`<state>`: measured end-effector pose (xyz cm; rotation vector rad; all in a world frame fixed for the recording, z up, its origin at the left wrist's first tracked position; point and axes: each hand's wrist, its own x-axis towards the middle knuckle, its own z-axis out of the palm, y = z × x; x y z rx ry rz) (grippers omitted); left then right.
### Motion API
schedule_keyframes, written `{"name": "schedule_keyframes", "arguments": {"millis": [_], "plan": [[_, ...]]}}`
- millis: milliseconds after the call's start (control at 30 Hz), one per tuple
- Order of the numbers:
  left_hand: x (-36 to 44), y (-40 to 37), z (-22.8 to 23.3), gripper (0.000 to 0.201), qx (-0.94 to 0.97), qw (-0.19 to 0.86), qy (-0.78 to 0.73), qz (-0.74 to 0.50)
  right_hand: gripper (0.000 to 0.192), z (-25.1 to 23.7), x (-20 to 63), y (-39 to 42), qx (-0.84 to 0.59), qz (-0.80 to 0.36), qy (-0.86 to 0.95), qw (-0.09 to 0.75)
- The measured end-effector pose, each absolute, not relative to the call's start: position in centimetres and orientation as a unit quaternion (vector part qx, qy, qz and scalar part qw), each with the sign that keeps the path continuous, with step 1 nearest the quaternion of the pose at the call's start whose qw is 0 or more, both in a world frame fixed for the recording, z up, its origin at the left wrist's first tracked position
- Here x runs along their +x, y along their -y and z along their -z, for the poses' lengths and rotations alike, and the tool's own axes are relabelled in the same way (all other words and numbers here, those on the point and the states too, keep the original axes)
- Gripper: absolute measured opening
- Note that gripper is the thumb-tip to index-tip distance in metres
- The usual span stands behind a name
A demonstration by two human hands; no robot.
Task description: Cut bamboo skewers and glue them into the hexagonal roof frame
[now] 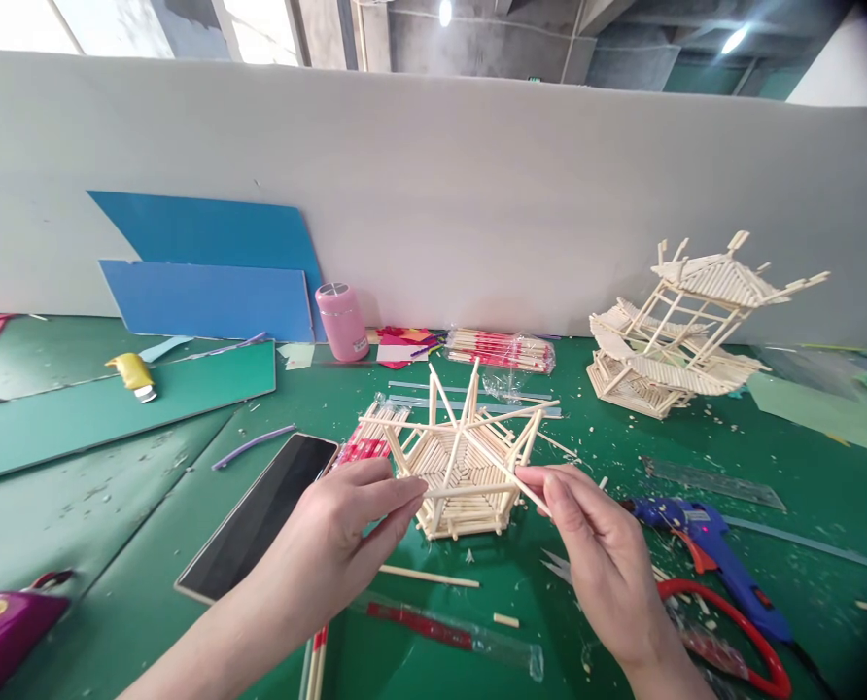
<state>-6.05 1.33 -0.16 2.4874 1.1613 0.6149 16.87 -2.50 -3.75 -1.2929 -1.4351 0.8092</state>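
Note:
A small many-sided frame of pale wooden sticks (467,523) stands upright on the green table, with a floor of closely laid sticks and thin sticks crossing above it. My left hand (367,515) is closed at its near left corner, thumb and forefinger pinched on the end of the front top stick (463,492). On the right, my right hand (598,544) pinches a long slanting stick (502,469), which runs up toward the middle of the frame. The fingers partly hide both stick ends.
Around my right hand lie a blue glue gun (717,544) and red-handled scissors (769,656). Left of the frame are a phone (259,515) and bundled sticks (364,447). A pagoda-like stick model (685,340) stands back right, a pink container (342,326) at the back.

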Motion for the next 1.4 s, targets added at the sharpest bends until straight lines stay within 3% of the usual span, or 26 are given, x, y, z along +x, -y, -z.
{"name": "schedule_keyframes", "arguments": {"millis": [433, 733, 1067, 1400], "plan": [[-5.9, -1.4, 0.1, 0.023, 0.862, 0.19, -0.414, -0.22, 0.025, 3.8, 16.8, 2.6, -0.534, -0.337, 0.592, 0.501], [-5.3, -1.4, -0.4, 0.024, 0.899, 0.077, -0.388, -0.19, 0.025, 3.8, 16.9, 2.7, -0.535, -0.324, 0.599, 0.499], [-4.9, -1.5, -0.5, 0.03, 0.904, 0.052, -0.396, -0.156, 0.021, 3.6, 16.6, 2.5, -0.528, -0.318, 0.599, 0.512], [-4.4, -1.4, -1.0, 0.031, 0.904, 0.032, -0.408, -0.123, 0.016, 3.4, 16.2, 2.3, -0.551, -0.212, 0.641, 0.491]]}}
